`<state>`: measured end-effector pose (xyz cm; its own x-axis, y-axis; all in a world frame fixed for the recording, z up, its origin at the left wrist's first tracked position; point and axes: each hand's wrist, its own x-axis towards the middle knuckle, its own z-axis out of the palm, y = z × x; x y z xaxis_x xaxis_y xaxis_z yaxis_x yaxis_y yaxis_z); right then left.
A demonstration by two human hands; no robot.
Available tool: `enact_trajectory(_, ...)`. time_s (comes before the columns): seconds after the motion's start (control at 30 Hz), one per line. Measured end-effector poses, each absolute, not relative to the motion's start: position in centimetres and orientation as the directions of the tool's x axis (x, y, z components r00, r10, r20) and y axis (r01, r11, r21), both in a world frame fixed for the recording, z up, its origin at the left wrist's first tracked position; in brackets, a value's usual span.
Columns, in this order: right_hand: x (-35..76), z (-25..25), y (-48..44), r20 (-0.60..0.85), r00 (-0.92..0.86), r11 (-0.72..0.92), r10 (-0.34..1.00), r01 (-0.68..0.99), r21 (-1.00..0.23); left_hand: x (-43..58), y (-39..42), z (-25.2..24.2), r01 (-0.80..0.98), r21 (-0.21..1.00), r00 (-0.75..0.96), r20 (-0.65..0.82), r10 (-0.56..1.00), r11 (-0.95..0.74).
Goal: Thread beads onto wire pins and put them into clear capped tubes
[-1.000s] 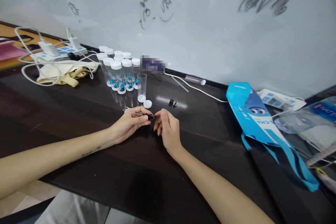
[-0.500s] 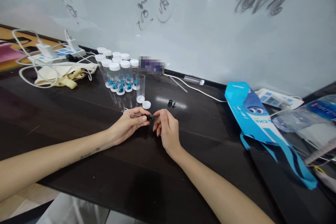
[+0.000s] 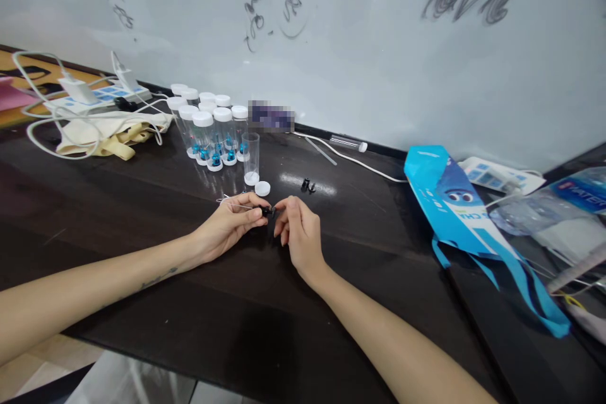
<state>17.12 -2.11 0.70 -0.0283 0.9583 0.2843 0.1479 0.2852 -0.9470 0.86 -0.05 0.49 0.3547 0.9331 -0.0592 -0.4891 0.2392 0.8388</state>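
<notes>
My left hand (image 3: 227,225) and my right hand (image 3: 297,231) meet over the dark table (image 3: 142,202), both pinching a small black part (image 3: 269,211) between their fingertips. A thin wire (image 3: 237,199) runs leftward from the left hand's fingers. Just beyond the hands stand an open clear vial (image 3: 251,158) and its white cap (image 3: 262,189). Two more small black parts (image 3: 308,186) lie to the right of the cap. Several capped vials (image 3: 208,132) with blue pieces inside stand in a cluster behind.
A cream cloth bag (image 3: 104,132) with white cables and a power strip (image 3: 95,96) lies at the far left. A blue printed bag (image 3: 464,214) and plastic packaging (image 3: 558,214) sit at the right. A whiteboard wall (image 3: 360,44) backs the table.
The hands hold the same pinch on the black part. Only the view has shifted slightly.
</notes>
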Motion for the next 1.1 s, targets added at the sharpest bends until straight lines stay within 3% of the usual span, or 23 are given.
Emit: enact_trajectory(1.1,17.24,0.71,-2.11,0.290,-0.031,0.292,0.956,0.139,-0.946,0.71,-0.08,0.13,-0.505,0.830,0.341,-0.061,0.938,0.237)
